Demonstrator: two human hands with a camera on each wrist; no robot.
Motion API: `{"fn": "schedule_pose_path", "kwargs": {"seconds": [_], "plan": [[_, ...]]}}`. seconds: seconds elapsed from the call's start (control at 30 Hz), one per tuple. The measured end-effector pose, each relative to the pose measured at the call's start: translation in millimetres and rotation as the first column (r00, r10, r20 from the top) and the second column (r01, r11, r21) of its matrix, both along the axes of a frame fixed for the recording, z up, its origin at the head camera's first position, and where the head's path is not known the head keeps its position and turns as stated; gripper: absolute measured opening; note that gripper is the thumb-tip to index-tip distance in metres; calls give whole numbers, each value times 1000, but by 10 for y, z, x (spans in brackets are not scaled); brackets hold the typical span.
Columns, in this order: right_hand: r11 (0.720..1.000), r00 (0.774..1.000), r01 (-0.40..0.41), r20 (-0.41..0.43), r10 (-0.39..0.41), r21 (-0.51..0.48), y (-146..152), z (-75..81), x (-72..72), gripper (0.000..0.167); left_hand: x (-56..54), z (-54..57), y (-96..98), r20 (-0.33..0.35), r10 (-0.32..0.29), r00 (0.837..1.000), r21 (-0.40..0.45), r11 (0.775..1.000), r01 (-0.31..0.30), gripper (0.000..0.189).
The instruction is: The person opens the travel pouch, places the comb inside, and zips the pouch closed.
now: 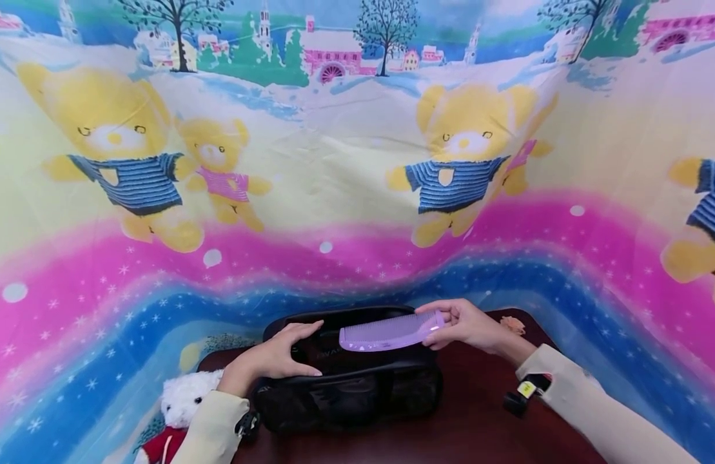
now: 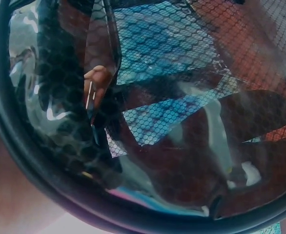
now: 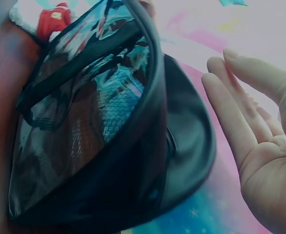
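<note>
In the head view a light purple comb [image 1: 386,334] is held by its right end between the thumb and fingers of my right hand [image 1: 464,327]. It hovers level over the mouth of a black bag with see-through sides [image 1: 351,401]. At the bag's left end my left hand [image 1: 273,354] spreads thumb and forefinger across the opening, one toward each rim. The right wrist view shows the right hand [image 3: 265,131] beside the bag [image 3: 89,170]; the comb cannot be made out there. The bag's clear wall [image 2: 182,156] fills the left wrist view.
A white plush toy in a red top [image 1: 186,399] sits left of the bag by the left sleeve. A small peach-coloured item [image 1: 512,325] lies behind the right wrist. The dark red table [image 1: 479,419] meets a bear-printed curtain [image 1: 334,180] at the back.
</note>
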State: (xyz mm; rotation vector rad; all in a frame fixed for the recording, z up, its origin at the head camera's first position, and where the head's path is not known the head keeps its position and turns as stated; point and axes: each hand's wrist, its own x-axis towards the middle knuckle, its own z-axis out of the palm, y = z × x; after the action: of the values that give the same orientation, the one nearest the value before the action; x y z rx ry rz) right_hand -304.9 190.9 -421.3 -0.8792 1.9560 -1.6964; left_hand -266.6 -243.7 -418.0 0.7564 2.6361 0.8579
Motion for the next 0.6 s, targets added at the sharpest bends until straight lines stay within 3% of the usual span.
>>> {"fn": "schedule_pose_path", "kwargs": {"seconds": [0.37, 0.6], "plan": [[985, 995, -77, 81, 65, 156, -573, 12, -158, 72, 17, -1, 15, 1, 7, 1000, -1, 1000, -7, 96], [971, 986, -77, 159, 41, 227, -908, 101, -172, 58, -1, -14, 5, -18, 8, 1000, -8, 1000, -9, 97]]}}
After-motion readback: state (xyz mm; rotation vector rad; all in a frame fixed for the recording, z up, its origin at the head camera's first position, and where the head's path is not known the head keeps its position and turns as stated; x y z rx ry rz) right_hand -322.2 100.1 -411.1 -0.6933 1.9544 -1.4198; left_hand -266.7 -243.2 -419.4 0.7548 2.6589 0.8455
